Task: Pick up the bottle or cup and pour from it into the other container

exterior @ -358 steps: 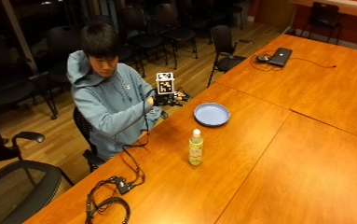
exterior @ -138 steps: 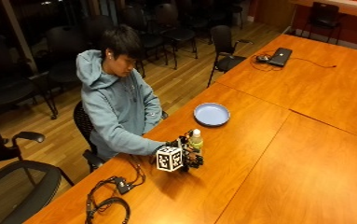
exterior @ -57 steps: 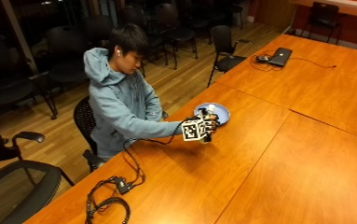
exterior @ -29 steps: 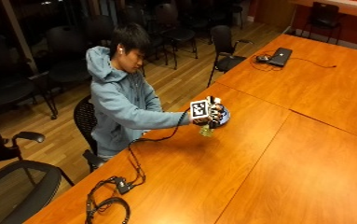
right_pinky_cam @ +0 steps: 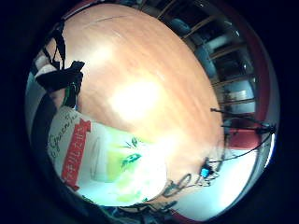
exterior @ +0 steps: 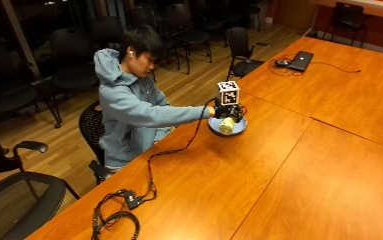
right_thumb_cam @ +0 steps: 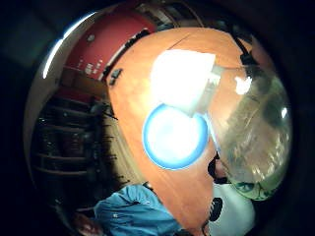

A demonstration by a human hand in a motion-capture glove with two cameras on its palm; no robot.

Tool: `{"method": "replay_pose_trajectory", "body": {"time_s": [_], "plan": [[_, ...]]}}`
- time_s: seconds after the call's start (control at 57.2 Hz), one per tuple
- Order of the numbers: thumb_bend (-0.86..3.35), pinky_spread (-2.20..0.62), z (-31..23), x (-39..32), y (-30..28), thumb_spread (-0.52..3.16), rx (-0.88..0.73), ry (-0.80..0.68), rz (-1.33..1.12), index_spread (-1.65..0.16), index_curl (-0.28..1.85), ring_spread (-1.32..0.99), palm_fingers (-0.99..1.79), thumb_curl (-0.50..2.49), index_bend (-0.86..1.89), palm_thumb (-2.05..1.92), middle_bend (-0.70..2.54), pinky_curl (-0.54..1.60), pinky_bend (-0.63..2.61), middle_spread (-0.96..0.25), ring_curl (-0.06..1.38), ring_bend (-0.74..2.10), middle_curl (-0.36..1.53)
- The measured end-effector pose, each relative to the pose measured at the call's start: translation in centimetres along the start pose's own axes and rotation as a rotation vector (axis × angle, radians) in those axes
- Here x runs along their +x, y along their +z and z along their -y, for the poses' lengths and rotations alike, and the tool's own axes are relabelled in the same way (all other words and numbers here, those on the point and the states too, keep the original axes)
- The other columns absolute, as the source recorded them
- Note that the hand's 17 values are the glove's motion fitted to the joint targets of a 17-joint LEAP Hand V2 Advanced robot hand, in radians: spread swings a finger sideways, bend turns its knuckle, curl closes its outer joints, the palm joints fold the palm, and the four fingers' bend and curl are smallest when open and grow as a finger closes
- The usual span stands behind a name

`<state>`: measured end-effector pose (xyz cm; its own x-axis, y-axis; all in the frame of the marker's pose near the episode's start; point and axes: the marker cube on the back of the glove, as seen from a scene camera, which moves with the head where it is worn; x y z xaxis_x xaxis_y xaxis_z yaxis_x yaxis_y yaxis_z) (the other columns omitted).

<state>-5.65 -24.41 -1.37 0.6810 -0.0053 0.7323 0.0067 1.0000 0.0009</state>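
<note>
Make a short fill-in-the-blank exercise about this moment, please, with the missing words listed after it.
1. The gloved right hand grips a green tea ____.
2. The bottle is tipped over a ____ bowl.
3. The bowl stands on a ____ table.
4. A closed ____ lies at the table's far end.

Missing words: bottle; blue; wooden; laptop

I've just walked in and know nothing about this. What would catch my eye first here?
Probably the gloved right hand stretched out over the wooden table, holding a green tea bottle tipped above a blue bowl. Next, a closed laptop lying far down the table, and a black cable trailing from the glove towards the table's near end.
</note>
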Motion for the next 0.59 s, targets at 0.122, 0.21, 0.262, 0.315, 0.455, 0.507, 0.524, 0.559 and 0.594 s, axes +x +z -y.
{"method": "replay_pose_trajectory", "body": {"time_s": [0.122,0.21,0.262,0.315,0.455,0.507,0.524,0.559,0.594], "plan": [[-0.04,-0.21,0.7,-3.4,0.0,0.22,-0.030,-0.149,-0.230,-0.12,0.27,-0.17,1.13,0.69,0.11,1.05,0.29,0.39,0.56,-0.07,0.48,0.53,0.54],[-0.04,-0.21,1.7,-6.9,0.7,0.22,-0.018,-0.132,-0.427,-0.12,0.27,-0.17,1.13,0.69,0.11,1.05,0.29,0.39,0.56,-0.07,0.48,0.53,0.54],[-0.04,-0.21,2.2,-9.2,1.3,0.22,-0.010,-0.122,-0.528,-0.12,0.27,-0.17,1.13,0.69,0.11,1.05,0.29,0.39,0.56,-0.08,0.48,0.53,0.54],[-0.04,-0.21,2.1,-11.1,2.2,0.22,-0.039,-0.249,-0.659,-0.12,0.27,-0.17,1.13,0.69,0.11,1.05,0.29,0.39,0.56,-0.08,0.48,0.53,0.54],[-0.04,-0.22,2.4,-13.5,3.1,0.22,-0.074,-0.327,-0.813,-0.13,0.28,-0.18,1.13,0.69,0.11,1.04,0.29,0.39,0.56,-0.08,0.48,0.53,0.54],[-0.04,-0.22,2.2,-12.9,2.9,0.22,-0.077,-0.376,-0.831,-0.13,0.28,-0.18,1.13,0.69,0.11,1.04,0.29,0.39,0.56,-0.09,0.48,0.53,0.54],[-0.04,-0.23,2.2,-12.8,2.8,0.22,-0.076,-0.390,-0.832,-0.13,0.28,-0.18,1.13,0.69,0.11,1.04,0.29,0.39,0.56,-0.09,0.48,0.53,0.54],[-0.04,-0.23,2.3,-13.1,2.9,0.22,-0.076,-0.406,-0.828,-0.13,0.28,-0.18,1.13,0.69,0.11,1.04,0.29,0.39,0.56,-0.09,0.48,0.53,0.54],[-0.04,-0.23,2.4,-13.8,3.2,0.23,-0.078,-0.411,-0.818,-0.13,0.28,-0.18,1.13,0.69,0.11,1.04,0.29,0.39,0.55,-0.09,0.48,0.53,0.54]]}}
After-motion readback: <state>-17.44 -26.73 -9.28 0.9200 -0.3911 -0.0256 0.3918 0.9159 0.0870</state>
